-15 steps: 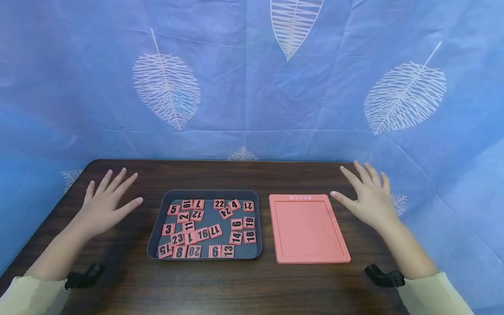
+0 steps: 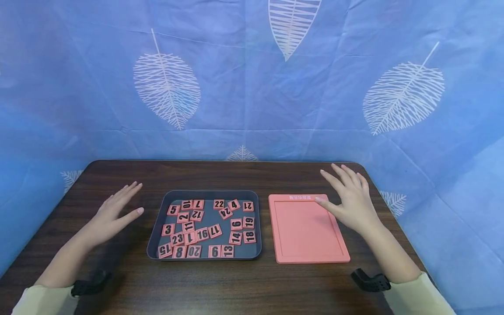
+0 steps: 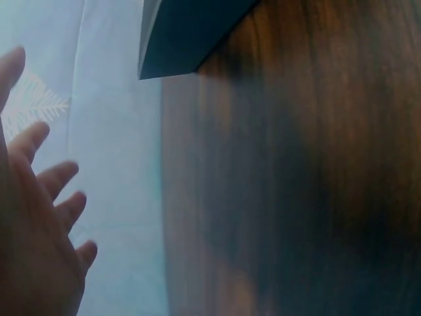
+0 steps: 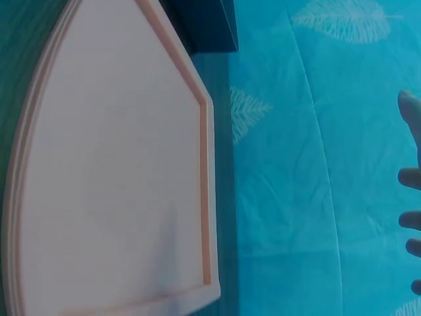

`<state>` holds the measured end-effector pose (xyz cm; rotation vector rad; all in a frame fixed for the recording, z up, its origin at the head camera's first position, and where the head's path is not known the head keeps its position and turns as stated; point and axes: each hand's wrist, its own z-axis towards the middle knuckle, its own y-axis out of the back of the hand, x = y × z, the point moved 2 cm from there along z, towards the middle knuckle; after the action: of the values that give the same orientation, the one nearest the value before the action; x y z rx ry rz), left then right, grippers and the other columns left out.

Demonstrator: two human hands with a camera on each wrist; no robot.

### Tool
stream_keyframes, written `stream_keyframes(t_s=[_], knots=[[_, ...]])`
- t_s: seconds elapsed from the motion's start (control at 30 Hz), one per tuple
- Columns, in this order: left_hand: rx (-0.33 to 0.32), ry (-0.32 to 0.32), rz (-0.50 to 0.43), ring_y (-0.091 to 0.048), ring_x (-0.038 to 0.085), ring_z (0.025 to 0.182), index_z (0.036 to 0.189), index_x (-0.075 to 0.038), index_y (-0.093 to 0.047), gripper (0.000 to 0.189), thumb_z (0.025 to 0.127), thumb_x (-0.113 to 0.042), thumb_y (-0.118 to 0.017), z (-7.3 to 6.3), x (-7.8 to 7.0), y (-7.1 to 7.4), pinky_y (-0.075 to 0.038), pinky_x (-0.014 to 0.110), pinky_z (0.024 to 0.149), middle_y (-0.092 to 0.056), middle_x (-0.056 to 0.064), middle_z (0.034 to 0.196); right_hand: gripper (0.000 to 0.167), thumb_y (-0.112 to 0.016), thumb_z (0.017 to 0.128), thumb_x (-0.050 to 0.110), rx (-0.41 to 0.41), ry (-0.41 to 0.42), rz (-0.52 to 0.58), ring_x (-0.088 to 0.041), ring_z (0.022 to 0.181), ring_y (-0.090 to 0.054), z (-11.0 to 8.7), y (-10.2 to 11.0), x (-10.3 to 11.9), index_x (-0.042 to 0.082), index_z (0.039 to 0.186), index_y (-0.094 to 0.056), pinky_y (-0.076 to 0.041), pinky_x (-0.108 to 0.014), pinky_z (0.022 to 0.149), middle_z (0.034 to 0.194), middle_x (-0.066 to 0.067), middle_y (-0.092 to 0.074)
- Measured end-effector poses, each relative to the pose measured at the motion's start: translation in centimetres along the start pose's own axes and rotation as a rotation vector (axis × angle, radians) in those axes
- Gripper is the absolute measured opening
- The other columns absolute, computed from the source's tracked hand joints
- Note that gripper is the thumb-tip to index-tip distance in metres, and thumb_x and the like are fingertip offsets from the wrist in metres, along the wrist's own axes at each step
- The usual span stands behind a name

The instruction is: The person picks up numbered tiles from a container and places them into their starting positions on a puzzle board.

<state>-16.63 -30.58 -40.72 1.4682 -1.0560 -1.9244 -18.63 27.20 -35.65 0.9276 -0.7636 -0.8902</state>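
My left hand (image 2: 113, 218) is held above the table to the left of a dark tray (image 2: 204, 193), fingers extended and holding nothing. In the tray lie several loose pink number tiles (image 2: 202, 234) with black numerals, some turned sideways or upside down. My right hand (image 2: 352, 203) hovers by the upper right edge of a pink puzzle frame (image 2: 309, 232), its thumb overlapping that edge in the head view. The frame has a raised rim and a bare recessed floor. In the right wrist view, spread fingers (image 4: 410, 176) show at the right edge, with nothing between them.
Tray and frame stand side by side on a dark wood-grain table (image 2: 220, 288). Behind the table hangs a blue cloth (image 2: 244, 96) with white leaf prints. A black band with a small camera (image 2: 370, 281) sits on each wrist, by pale sleeves (image 2: 417, 297).
My right hand has moved left, toward the pink frame. The left hand has shifted a little right and lower and turned, with its fingers closer together. Tray, tiles and frame stay put.
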Motion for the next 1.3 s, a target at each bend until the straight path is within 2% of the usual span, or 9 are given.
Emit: stream_keyframes(t_s=[0.2, 0.33, 0.47, 0.6, 0.8, 0.93, 1.3], knots=[[0.086, 0.086, -0.162, -0.009, 0.053, 0.137, 0.156, -0.019, -0.011, 0.074, 0.098, -0.029, -0.056, -0.3, 0.7, -1.3, -0.015, 0.078, 0.09, -0.009, 0.025, 0.156, 0.07, -0.072, 0.082, 0.045, -0.019, 0.053, 0.068, -0.035, 0.139, -0.019, 0.3, -0.8, 1.3, 0.016, 0.141, -0.049, -0.01, -0.063, 0.104, 0.149, -0.012, -0.034], [0.093, 0.122, -0.217, -0.011, 0.055, 0.135, 0.156, -0.021, -0.012, 0.072, 0.098, -0.03, -0.055, -0.5, 1.1, -2.0, -0.016, 0.079, 0.088, -0.011, 0.024, 0.155, 0.069, -0.074, 0.081, 0.042, -0.014, 0.071, 0.109, -0.034, 0.14, -0.019, 0.6, -1.3, 2.0, 0.015, 0.14, -0.051, -0.011, -0.062, 0.105, 0.149, -0.011, -0.034], [0.08, 0.113, -0.276, -0.012, 0.054, 0.135, 0.156, -0.022, -0.015, 0.07, 0.098, -0.026, -0.055, -0.6, 1.6, -3.0, -0.014, 0.079, 0.089, -0.015, 0.024, 0.155, 0.069, -0.075, 0.081, 0.041, -0.003, 0.085, 0.147, -0.032, 0.14, -0.019, 0.7, -2.0, 2.9, 0.016, 0.14, -0.05, -0.01, -0.062, 0.105, 0.15, -0.009, -0.034], [0.075, 0.078, -0.338, -0.014, 0.051, 0.137, 0.155, -0.017, -0.02, 0.066, 0.098, -0.021, -0.055, -0.6, 2.1, -3.9, -0.015, 0.078, 0.091, -0.02, 0.023, 0.154, 0.069, -0.075, 0.081, 0.04, 0.0, 0.111, 0.178, -0.03, 0.14, -0.019, 0.8, -2.6, 3.8, 0.018, 0.141, -0.05, -0.009, -0.061, 0.106, 0.15, -0.007, -0.033], [0.086, 0.066, -0.416, -0.015, 0.05, 0.136, 0.153, -0.012, -0.023, 0.062, 0.099, -0.018, -0.052, -0.6, 2.6, -4.7, -0.016, 0.076, 0.093, -0.024, 0.024, 0.152, 0.069, -0.075, 0.081, 0.041, 0.013, 0.138, 0.221, -0.033, 0.139, -0.022, 1.2, -3.3, 5.5, 0.018, 0.141, -0.05, -0.01, -0.062, 0.105, 0.15, -0.008, -0.034], [0.095, 0.07, -0.434, -0.014, 0.05, 0.137, 0.153, -0.009, -0.024, 0.062, 0.098, -0.018, -0.053, -0.5, 2.7, -5.0, -0.014, 0.076, 0.094, -0.025, 0.024, 0.152, 0.068, -0.074, 0.081, 0.04, 0.029, 0.155, 0.254, -0.034, 0.138, -0.023, 1.5, -3.9, 6.7, 0.018, 0.141, -0.05, -0.011, -0.062, 0.105, 0.15, -0.009, -0.034], [0.114, 0.106, -0.458, -0.012, 0.049, 0.138, 0.151, -0.008, -0.029, 0.064, 0.096, -0.021, -0.059, -0.5, 3.0, -5.5, -0.012, 0.076, 0.094, -0.024, 0.022, 0.153, 0.069, -0.072, 0.082, 0.047, 0.091, 0.206, 0.338, -0.027, 0.14, -0.021, 2.5, -5.7, 10.2, 0.023, 0.142, -0.049, -0.014, -0.062, 0.106, 0.15, -0.005, -0.034]])
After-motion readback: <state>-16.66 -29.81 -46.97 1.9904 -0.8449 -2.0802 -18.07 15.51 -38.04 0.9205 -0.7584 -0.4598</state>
